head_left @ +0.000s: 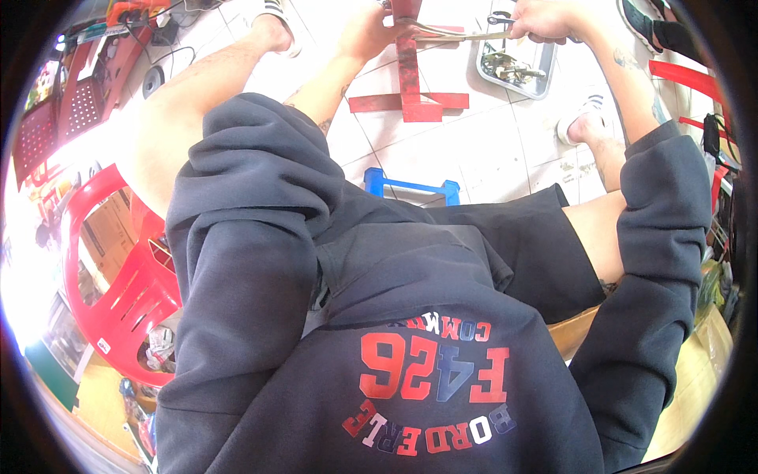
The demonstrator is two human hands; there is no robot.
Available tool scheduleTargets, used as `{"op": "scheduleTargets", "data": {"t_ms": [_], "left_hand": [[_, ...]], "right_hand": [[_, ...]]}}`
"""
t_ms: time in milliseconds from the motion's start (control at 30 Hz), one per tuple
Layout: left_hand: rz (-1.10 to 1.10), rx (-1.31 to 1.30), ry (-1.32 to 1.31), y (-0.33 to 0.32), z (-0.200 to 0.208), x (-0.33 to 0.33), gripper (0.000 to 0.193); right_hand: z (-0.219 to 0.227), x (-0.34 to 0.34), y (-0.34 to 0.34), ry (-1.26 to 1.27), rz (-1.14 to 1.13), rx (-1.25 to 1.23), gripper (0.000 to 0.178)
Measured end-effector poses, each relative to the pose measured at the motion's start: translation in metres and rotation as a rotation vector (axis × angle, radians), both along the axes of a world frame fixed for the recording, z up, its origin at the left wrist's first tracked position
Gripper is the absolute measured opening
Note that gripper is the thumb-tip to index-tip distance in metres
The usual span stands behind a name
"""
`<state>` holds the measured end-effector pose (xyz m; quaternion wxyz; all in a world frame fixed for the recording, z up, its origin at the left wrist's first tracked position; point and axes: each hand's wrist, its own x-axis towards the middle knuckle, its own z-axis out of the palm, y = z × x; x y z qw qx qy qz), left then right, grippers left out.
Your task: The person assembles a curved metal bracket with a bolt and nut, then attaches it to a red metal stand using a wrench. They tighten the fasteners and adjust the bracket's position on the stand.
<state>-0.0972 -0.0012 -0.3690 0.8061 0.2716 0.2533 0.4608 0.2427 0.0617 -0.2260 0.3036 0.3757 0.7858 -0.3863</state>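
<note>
At the top of the view my left hand (365, 31) is closed beside a red metal stand (408, 75). What its fingers grip is partly hidden against the stand. A long, pale, narrow strip (466, 36) runs from the stand across to my right hand (543, 20), whose fingers are closed on the strip's right end. A small dark metal piece with a ring-like end (497, 20) sticks out to the left of the right hand's fingers. Below that hand lies a grey tray (539, 88) with small metal parts (513, 69) in it.
A blue stool (410, 187) shows in front of my shorts on the white tiled floor (474, 150). To the left stands a red plastic chair (118, 272) with a cardboard box (109, 233) by it. Red metal frames (683, 77) stand at the right; red perforated panels (79, 107) at the far left.
</note>
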Motion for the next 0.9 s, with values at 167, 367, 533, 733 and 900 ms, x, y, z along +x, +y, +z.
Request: {"op": "scheduleTargets", "data": {"t_ms": [167,367,533,733,900], "left_hand": [[0.018,-0.049,-0.027,0.004,0.002,0.008,0.029],[0.097,-0.061,-0.043,-0.001,-0.005,0.000,0.027],[0.044,-0.004,-0.064,0.001,-0.011,0.006,0.028],[0.006,-0.044,-0.073,0.003,-0.019,0.004,0.030],[0.015,-0.015,-0.079,0.001,-0.014,0.004,0.029]], "right_hand": [[-0.020,0.028,0.005,0.185,0.111,0.062,0.023],[0.008,-0.008,0.006,-0.131,-0.236,-0.029,0.034],[0.007,0.000,0.007,-0.201,-0.148,0.054,0.053],[0.015,0.027,0.007,-0.191,-0.292,0.392,0.078],[0.013,0.060,0.007,-0.171,-0.447,0.477,0.079]]}}
